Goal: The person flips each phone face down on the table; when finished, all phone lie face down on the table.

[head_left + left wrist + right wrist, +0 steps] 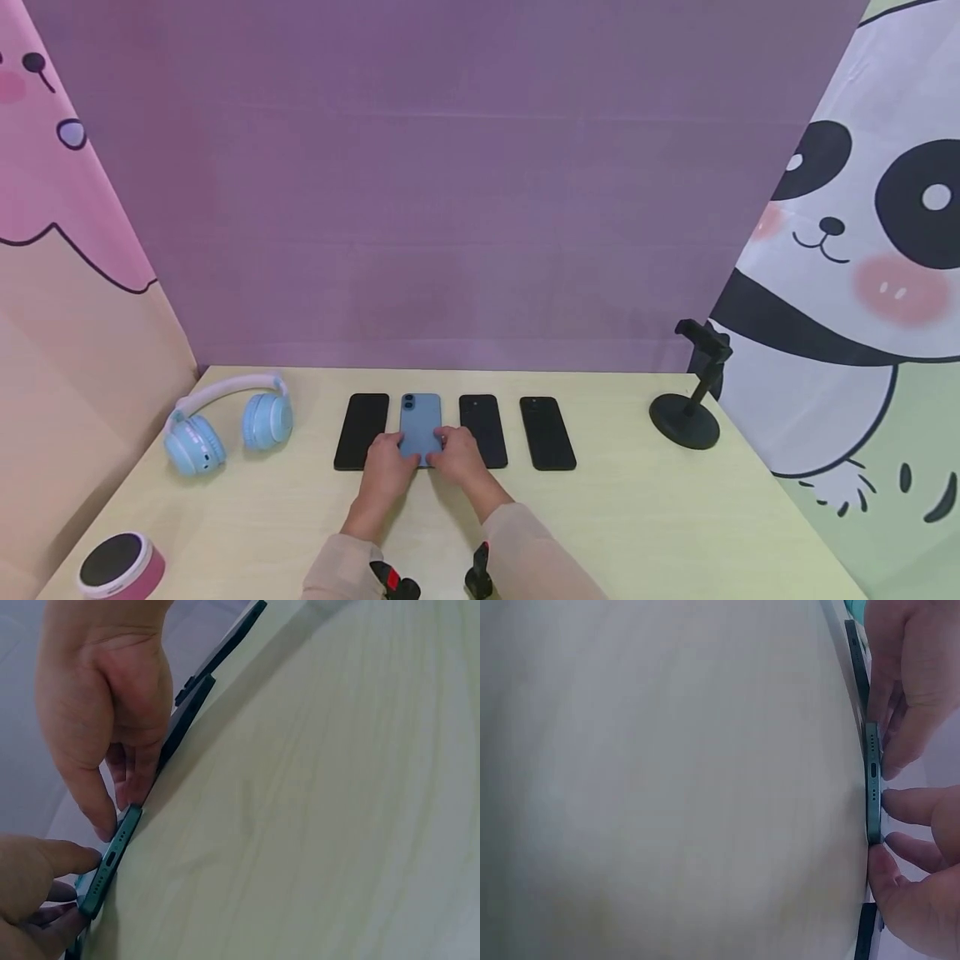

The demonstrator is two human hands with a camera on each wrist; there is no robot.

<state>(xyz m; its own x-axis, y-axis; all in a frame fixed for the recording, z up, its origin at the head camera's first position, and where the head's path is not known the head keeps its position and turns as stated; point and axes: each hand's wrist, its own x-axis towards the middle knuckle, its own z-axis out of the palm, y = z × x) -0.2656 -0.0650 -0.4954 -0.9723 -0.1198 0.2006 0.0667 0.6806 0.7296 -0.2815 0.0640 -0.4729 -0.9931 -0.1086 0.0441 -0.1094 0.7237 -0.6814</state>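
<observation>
**Both hands pinch the near end of the blue phone**

The left hand (387,468) and right hand (459,456) meet at the near short edge of the blue phone (420,427), each grasping it with curled fingers. In the wrist views the thumbs sit against the bottom edge beside the charging port while the other fingers (900,806) lie over the phone's back. The phone lies face down on the table (637,517), second in a row of four.

Just left of the grip lies a black phone (361,430); just right of it lies another black phone (483,427), its near end partly under the right hand. The gaps along the blue phone's long edges are narrow. A third black phone (547,432) lies farther right, apart from the hands.

Toward the person, the table in front of the grip is open wood. Well to the left sit headphones (225,421) and a speaker (118,567); well to the right stands a phone stand (690,400).
</observation>
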